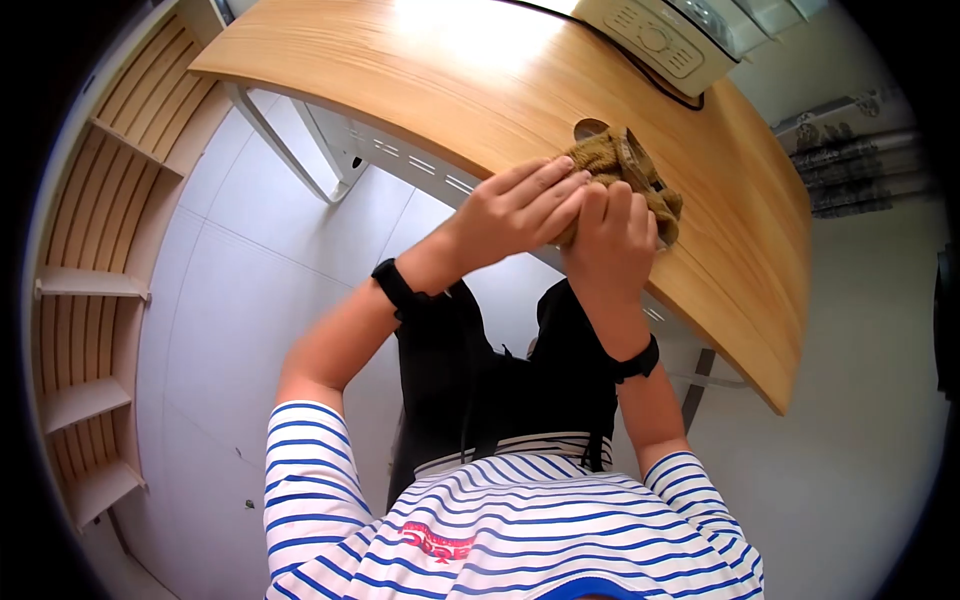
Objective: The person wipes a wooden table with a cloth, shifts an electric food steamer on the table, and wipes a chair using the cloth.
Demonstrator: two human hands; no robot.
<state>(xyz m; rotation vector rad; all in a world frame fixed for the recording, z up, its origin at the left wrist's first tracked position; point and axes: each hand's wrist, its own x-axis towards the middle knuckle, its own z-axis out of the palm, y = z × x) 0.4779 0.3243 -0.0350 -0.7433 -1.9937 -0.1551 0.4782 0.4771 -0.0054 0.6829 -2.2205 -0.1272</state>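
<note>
Head view: Two bare hands work together over one bundle of brown, ribbed-looking cloth [600, 152] at the near edge of one pale wood-grain table [740, 240], the left hand [525, 208] laid across it with fingers straight and side by side, the right hand [612, 235] clamped on it with fingers curled down. The left thumb is hidden, so whether that hand also grips cannot be told. Shiny, rim-like edges show around the cloth; what they belong to is unclear, as is whether the bundle touches the tabletop, since the hands cover its near side.

Each wrist wears one black band, two in all, below the short sleeves of one white shirt with blue stripes [560, 510] and red lettering, worn with black trousers [440, 400]. Beyond the bundle, well apart from it, stands one cream-coloured appliance with a round button panel [655, 40], one black cable [692, 104] curving along its base. One grey patterned fabric [850, 150] hangs past the table's far right side. At far left rises one slatted wooden shelf unit [92, 283], and two small dark specks lie on the pale tiled floor [240, 270]
</note>
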